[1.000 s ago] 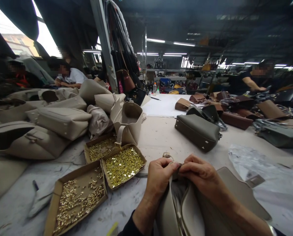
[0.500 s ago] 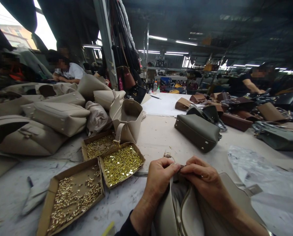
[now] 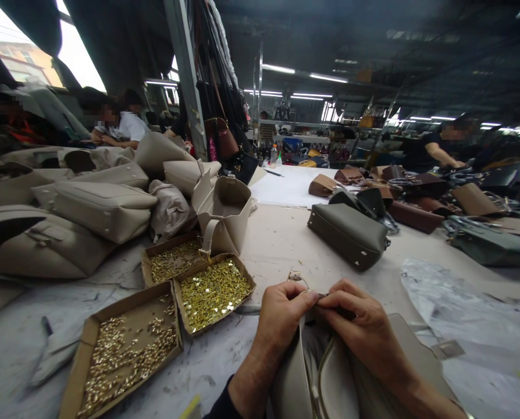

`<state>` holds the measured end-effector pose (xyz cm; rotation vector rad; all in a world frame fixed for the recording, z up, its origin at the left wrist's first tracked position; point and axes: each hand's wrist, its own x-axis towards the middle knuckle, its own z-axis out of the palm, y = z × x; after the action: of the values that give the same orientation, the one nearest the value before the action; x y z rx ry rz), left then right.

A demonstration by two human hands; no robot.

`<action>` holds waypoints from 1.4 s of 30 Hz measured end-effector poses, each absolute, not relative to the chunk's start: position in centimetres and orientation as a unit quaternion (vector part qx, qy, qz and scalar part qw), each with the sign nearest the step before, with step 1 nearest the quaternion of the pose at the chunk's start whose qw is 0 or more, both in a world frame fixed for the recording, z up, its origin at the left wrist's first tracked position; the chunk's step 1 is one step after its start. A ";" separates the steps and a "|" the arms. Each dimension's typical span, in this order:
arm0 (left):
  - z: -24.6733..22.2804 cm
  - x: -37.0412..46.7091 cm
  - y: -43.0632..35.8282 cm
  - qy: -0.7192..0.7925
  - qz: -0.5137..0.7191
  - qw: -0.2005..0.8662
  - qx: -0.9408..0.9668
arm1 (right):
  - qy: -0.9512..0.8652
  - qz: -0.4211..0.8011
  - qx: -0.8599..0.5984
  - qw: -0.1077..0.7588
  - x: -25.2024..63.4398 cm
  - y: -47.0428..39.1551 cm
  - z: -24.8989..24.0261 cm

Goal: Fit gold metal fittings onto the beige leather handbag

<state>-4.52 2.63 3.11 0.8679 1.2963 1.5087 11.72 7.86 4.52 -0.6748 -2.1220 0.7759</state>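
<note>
A beige handbag (image 3: 292, 378) stands in front of me with its mouth facing up, its lining and an inner zip showing. My left hand (image 3: 281, 314) pinches the bag's far top edge between thumb and fingers. Close beside it, my right hand (image 3: 360, 320) is closed on the same edge, its fingertips on a small dark tab there. Whatever small part may sit between the fingertips is hidden. A gold buckle (image 3: 294, 275) on a strap sticks up just beyond my left hand. The bag's flap (image 3: 421, 349) spreads out to the right beneath my right forearm.
Left of the bag lie cardboard trays of gold hardware (image 3: 124, 361), yellow-gold studs (image 3: 214, 294) and small rivets (image 3: 173, 260). Beige bags (image 3: 103, 206) pile up at left. A dark green bag (image 3: 349, 233) lies ahead; brown bags and a co-worker (image 3: 443, 145) are beyond.
My view has shifted slightly, so the surroundings sit a little further left. Both hands keep the same hold on the bag's edge, with barely any finger movement.
</note>
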 end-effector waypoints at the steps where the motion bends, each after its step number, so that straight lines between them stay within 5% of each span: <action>1: 3.1 -4.5 2.6 0.529 0.615 0.467 0.352 | -0.831 0.301 -0.266 0.386 11.6 7.8 4.5; 22: 3.3 -4.1 2.5 0.535 0.619 0.454 0.352 | -0.779 0.369 -0.327 0.387 11.0 8.2 4.7; 36: 3.2 -4.1 2.4 0.547 0.629 0.421 0.357 | -0.787 0.399 -0.389 0.265 11.2 9.8 5.3; 42: 2.6 -4.0 2.6 0.540 0.642 0.426 0.340 | -0.852 0.237 -0.375 0.277 10.2 8.9 5.8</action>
<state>-3.97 2.61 2.55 0.8488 1.3487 1.6048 10.15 8.90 5.75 -1.0077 -2.2894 0.6367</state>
